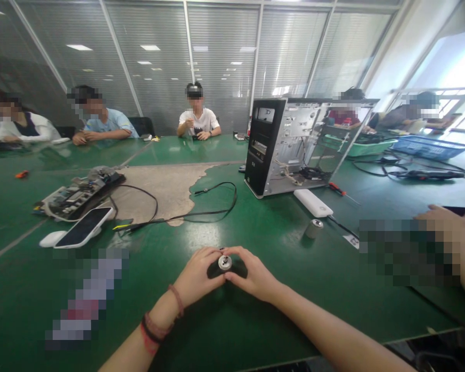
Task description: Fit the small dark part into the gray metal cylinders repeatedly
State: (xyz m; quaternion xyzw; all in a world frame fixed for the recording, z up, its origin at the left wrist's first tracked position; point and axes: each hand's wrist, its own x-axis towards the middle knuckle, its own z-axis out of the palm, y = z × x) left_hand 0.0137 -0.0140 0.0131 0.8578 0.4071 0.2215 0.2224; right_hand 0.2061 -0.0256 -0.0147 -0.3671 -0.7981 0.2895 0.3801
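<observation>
Between my two hands is a small round silver part, seen from above, with a dark piece at its centre; it looks like a small electric motor. My left hand curves round its left side, fingertips and thumb brought to it. From the other side my right hand does the same, so the fingertips of both hands nearly meet around the part. Its lower side is hidden. Ahead and to the right, a small silver metal cylinder stands upright on the green table.
An open computer case stands ahead, with a white power bank and a screwdriver beside it. On the left lie a phone, a stripped device and a black cable. Another person's hands are at right.
</observation>
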